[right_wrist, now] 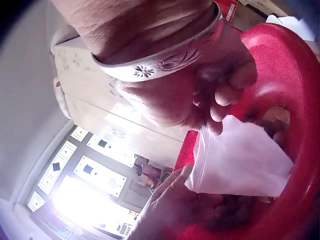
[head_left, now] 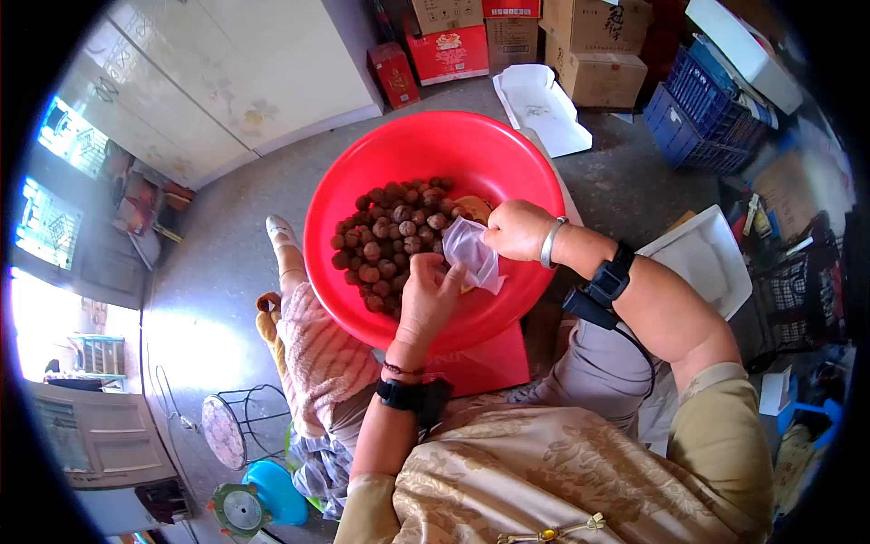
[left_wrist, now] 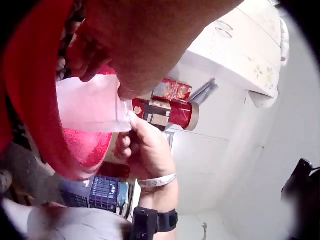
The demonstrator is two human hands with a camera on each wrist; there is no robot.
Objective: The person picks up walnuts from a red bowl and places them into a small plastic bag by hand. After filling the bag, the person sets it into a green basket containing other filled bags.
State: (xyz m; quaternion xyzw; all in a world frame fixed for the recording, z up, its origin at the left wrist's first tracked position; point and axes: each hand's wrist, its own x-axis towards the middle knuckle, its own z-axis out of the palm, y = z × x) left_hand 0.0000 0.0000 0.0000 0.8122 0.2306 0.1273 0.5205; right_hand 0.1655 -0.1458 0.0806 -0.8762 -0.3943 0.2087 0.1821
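Note:
A wide red plastic basin [head_left: 507,145] holds a heap of brown walnuts [head_left: 399,231], piled toward its left side. Over the basin, both hands hold a small translucent white bag [head_left: 467,249]. My right hand [head_left: 524,229], with a silver bangle at its wrist, pinches the bag's edge between thumb and curled fingers. On the opposite side my left hand [head_left: 428,295] pinches the bag's edge too, close over the walnuts. Between the hands, the bag [right_wrist: 240,160] hangs spread in the right wrist view. Behind it, a tan round thing [head_left: 473,207] is partly hidden.
Under the basin is a red box [head_left: 485,363]. Cardboard boxes [head_left: 598,54] and a white foam tray [head_left: 542,109] lie beyond it. Blue crates [head_left: 698,118] and another white tray [head_left: 702,258] are at the right. A round stool [head_left: 225,431] stands at the left.

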